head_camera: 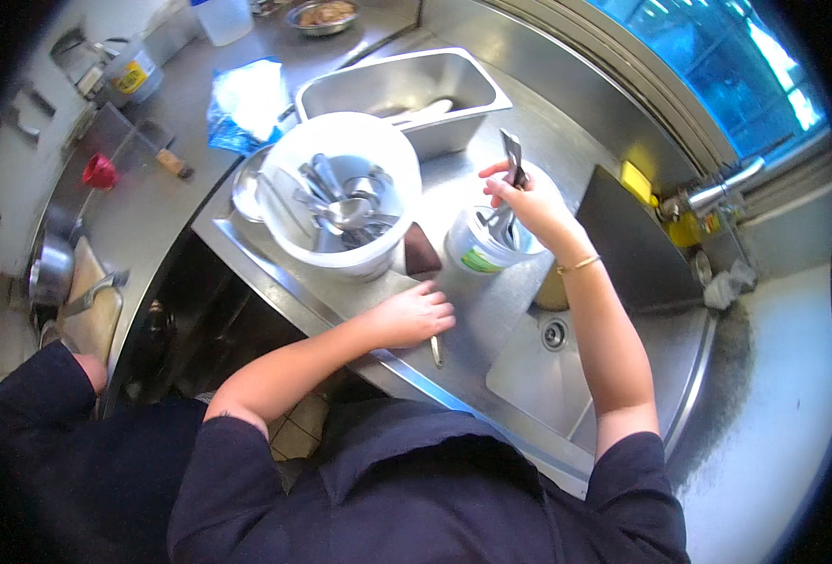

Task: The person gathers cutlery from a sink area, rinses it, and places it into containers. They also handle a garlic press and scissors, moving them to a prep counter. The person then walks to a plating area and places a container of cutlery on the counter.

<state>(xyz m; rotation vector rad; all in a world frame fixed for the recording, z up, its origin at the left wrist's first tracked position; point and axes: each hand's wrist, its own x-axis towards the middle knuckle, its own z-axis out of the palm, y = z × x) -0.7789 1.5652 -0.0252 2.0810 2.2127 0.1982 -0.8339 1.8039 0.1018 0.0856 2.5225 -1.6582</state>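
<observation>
My right hand (529, 201) is over a small clear plastic tub (462, 243) with a green label. Its fingers are around an upright metal utensil (511, 149), and other metal utensils stand in the tub below. Low over the steel counter, my left hand (416, 317) curls around a metal utensil whose handle (437, 351) sticks out beneath the fingers; the rest is mostly covered. Just beyond that hand lies a dark brown flat object (421, 250). A large white plastic bucket (275, 233) to the left holds several ladles, spoons and other metal utensils (349, 211).
Behind the bucket stands a deep steel pan (451, 134). A sink basin (522, 381) lies at the right, with a yellow sponge (638, 182) beyond it. A blue-and-white plastic bag (247, 102) rests at the left. Another person's dark sleeve (42, 384) is beside a cutting board (99, 303).
</observation>
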